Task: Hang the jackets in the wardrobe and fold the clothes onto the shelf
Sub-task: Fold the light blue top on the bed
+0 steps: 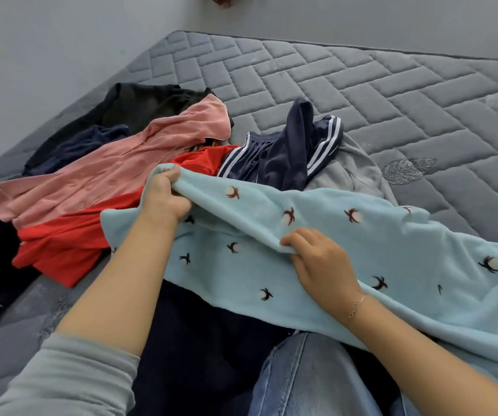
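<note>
Head view, hands [163, 196] gripping blue garment's [346, 250] edge

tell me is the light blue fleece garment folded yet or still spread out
Not folded. The light blue fleece garment lies loosely spread across the pile, its edge gripped by left hand and right hand.

**Bed and backdrop**

A grey quilted mattress [361, 94] is seen w/ brick-pattern stitching; a leaf motif [403, 172] is embroidered near its right side. A pale grey wall [61, 40] is seen behind. A brownish object [222, 0], cut off at top edge, can't be identified.
</note>
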Demonstrator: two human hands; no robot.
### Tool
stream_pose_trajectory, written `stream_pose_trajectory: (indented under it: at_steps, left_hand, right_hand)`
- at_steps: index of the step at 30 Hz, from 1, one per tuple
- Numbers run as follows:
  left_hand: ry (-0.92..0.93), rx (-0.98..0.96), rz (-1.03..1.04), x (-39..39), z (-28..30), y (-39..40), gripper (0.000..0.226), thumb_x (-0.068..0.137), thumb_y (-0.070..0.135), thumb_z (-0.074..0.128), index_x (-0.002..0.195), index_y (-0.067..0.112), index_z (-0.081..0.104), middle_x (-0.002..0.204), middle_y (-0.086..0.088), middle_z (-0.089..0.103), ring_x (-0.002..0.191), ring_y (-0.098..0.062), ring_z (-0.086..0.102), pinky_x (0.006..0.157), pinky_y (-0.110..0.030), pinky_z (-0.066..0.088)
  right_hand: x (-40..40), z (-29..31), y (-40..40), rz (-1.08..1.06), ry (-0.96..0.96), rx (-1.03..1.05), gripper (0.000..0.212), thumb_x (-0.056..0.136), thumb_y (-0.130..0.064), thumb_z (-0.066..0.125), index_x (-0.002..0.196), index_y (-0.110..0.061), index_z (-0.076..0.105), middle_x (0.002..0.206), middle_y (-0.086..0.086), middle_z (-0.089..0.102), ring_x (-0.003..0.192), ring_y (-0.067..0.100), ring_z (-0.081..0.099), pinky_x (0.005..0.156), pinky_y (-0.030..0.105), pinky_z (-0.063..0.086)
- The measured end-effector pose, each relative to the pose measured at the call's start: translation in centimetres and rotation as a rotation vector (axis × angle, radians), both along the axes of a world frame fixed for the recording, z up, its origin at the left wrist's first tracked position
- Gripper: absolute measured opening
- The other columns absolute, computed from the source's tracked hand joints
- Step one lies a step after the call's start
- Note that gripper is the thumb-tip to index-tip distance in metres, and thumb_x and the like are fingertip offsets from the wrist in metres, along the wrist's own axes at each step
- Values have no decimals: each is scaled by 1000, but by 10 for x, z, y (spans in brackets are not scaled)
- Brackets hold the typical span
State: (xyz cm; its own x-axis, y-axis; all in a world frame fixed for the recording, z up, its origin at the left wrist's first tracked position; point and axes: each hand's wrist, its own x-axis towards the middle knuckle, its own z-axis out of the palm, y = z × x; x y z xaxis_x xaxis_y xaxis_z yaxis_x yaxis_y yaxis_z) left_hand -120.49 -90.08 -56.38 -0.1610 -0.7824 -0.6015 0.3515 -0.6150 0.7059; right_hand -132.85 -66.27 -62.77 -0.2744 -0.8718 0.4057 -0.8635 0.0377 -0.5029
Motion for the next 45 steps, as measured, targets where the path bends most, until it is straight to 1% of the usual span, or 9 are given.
stream_pose_trajectory:
  at_steps: [6, 9, 12, 16, 22, 30, 34, 40, 45]
  left_hand:
    - [431, -208, -75, 34, 9, -7, 36, 90, 18, 60, 123, 4, 60, 120, -15, 68, 112, -27, 64, 87, -30, 51]
    - [458, -41, 55, 58, -12, -9, 37, 85, 36, 65, 113, 11, 65, 114, -8, 67, 85, -21, 64, 63, -20, 42]
    - [301, -32, 101, 80, -39, -5, 32, 86, 40, 61, 98, 13, 74, 106, -6, 71, 87, -23, 70, 72, -28, 54]
    - [334, -105, 141, 105, -47, -21, 43, 97, 35, 52, 130, 8, 57, 127, -16, 63, 112, -34, 61, 89, -52, 47]
    - [176, -198, 158, 138, -52, -35, 25, 101, 20, 50, 112, 31, 69, 125, -4, 67, 113, -24, 65, 86, -43, 55]
    - [-310, 266, 290, 167, -122, 26, 40, 99, 29, 55, 136, 15, 51, 134, -1, 57, 117, -17, 57, 81, -28, 44]
    - [-281, 190, 299, 169, -122, 7, 15, 102, 28, 46, 104, 16, 56, 119, -2, 52, 78, -13, 57, 64, -25, 50]
    - [-296, 62, 414, 182, -122, -15, 35, 95, 1, 58, 130, 2, 54, 80, -4, 56, 49, -3, 46, 41, -11, 40]
    - [-536, -362, 349, 230, -94, -59, 16, 87, 5, 68, 92, 17, 57, 87, -2, 60, 72, -15, 55, 66, -26, 52]
  right_hand:
    - [7, -4, 6, 43, 25, 33, 31, 67, 21, 66, 86, -4, 69, 83, 8, 67, 67, 30, 62, 53, 37, 52]
    - [9, -10, 12, 74, 47, 68, 33, 65, 22, 69, 85, -5, 70, 82, 6, 67, 67, 29, 63, 52, 35, 53]
    - [10, -19, 17, 106, 79, 101, 34, 63, 21, 72, 84, -6, 70, 82, 4, 68, 65, 27, 63, 50, 33, 52]
    - [12, -30, 21, 139, 114, 108, 34, 61, 19, 74, 83, -7, 71, 81, 5, 66, 65, 26, 63, 51, 31, 52]
    - [22, -34, 19, 227, 137, 125, 34, 59, 17, 71, 82, -8, 70, 78, 5, 59, 62, 25, 55, 50, 33, 46]
    - [39, -38, 10, 246, 113, 465, 22, 66, -5, 75, 84, -15, 71, 89, 1, 63, 80, 26, 63, 63, 30, 46]
    - [85, -34, -4, 241, 183, 380, 38, 53, -23, 89, 87, -20, 71, 90, -3, 66, 77, 21, 65, 59, 30, 54]
    - [116, -66, -33, 109, 269, 573, 48, 93, -18, 50, 139, -19, 38, 135, 1, 42, 118, 23, 45, 96, 32, 39]
    - [114, -68, -38, 78, 251, 448, 49, 46, 0, 85, 91, -15, 71, 79, -1, 61, 64, 19, 58, 53, 27, 45]
